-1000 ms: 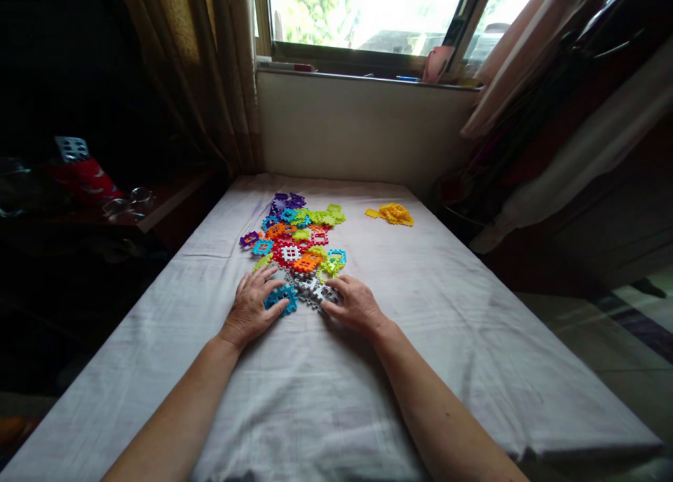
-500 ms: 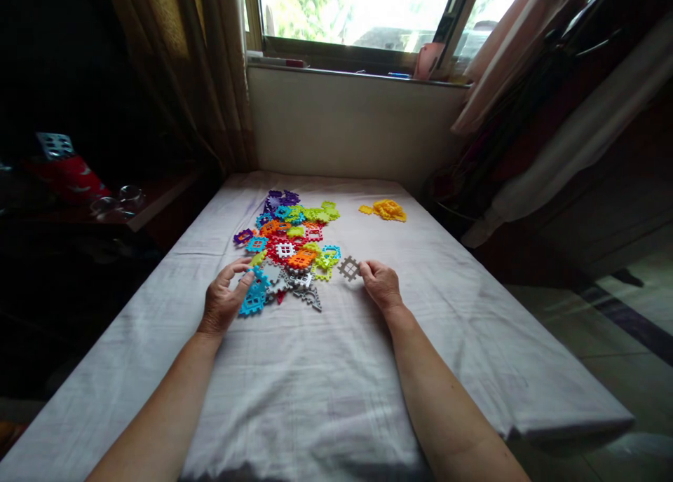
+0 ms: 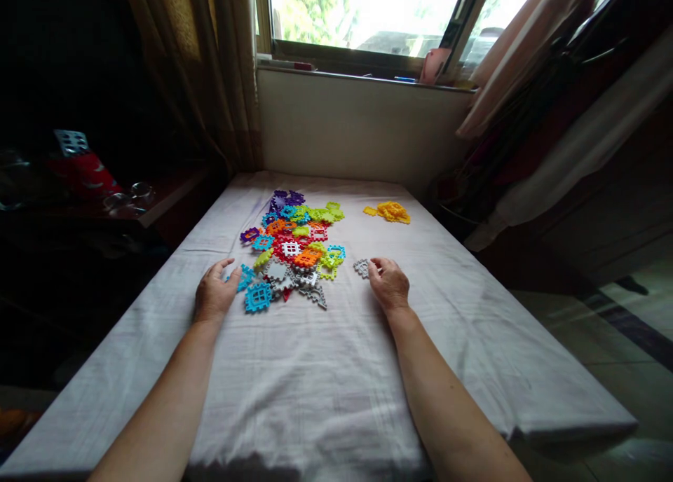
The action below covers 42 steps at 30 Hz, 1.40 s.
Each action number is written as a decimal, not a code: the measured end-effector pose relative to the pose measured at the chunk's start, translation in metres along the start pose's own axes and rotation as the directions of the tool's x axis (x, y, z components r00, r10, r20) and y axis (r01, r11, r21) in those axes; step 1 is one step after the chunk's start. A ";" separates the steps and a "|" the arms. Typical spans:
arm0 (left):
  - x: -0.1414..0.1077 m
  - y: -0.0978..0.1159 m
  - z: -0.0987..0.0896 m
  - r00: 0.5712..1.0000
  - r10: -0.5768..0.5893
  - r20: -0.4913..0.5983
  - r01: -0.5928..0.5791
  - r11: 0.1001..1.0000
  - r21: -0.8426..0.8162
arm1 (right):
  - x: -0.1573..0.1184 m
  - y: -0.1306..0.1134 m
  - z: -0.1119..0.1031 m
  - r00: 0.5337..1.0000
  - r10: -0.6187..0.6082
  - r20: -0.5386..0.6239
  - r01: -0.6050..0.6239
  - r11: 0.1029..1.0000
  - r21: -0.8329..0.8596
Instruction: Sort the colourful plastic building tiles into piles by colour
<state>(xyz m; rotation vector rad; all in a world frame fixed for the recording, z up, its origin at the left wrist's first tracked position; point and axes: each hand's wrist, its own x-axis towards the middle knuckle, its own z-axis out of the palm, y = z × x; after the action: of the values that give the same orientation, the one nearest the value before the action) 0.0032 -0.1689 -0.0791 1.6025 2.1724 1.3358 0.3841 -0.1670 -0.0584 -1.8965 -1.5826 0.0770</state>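
Observation:
A heap of toothed plastic pieces in several colours (image 3: 291,249) lies on the cloth-covered table (image 3: 305,384). At its left edge my left hand (image 3: 214,291) touches a blue piece (image 3: 245,277) with the thumb, its fingers apart. Another blue piece with a window pattern (image 3: 258,297) lies flat nearby. Right of the heap, my right hand (image 3: 389,283) has its curled fingers on a grey piece (image 3: 361,267), which rests on the cloth. Whether the fingers grip it is hard to tell. Yellow pieces (image 3: 393,212) form a separate pile farther back.
A dark side table on the left carries a red container (image 3: 87,174) and clear glass objects (image 3: 141,193). Behind the table are a low wall (image 3: 362,128) and a window. Clothes hang at the right (image 3: 568,139).
My left hand has moved slightly left, and the blue pieces beside it now lie apart. My right hand has moved slightly right; the grey piece, held out before, is now down on the cloth.

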 end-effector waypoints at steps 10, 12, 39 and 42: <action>-0.004 0.005 0.004 0.971 0.225 0.078 -0.226 0.974 0.016 | -0.052 -0.071 0.006 0.820 -0.418 0.390 0.457 0.890 -0.008; -0.004 0.005 0.005 0.968 0.233 0.096 -0.235 0.972 0.013 | -0.053 -0.074 0.004 0.809 -0.427 0.405 0.480 0.877 -0.033; -0.004 0.005 0.003 0.985 0.121 0.122 -0.116 0.992 -0.047 | -0.004 -0.002 0.005 0.992 -0.002 0.125 0.028 0.978 -0.207; -0.004 0.005 0.003 0.984 0.131 0.119 -0.126 0.991 -0.050 | 0.000 0.002 0.004 0.995 0.081 0.064 -0.064 0.971 -0.229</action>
<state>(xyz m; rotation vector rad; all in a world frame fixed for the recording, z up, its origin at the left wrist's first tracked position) 0.0103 -0.1699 -0.0789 1.7856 1.9878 1.2712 0.3841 -0.1655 -0.0630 -2.1503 -1.6280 -0.0040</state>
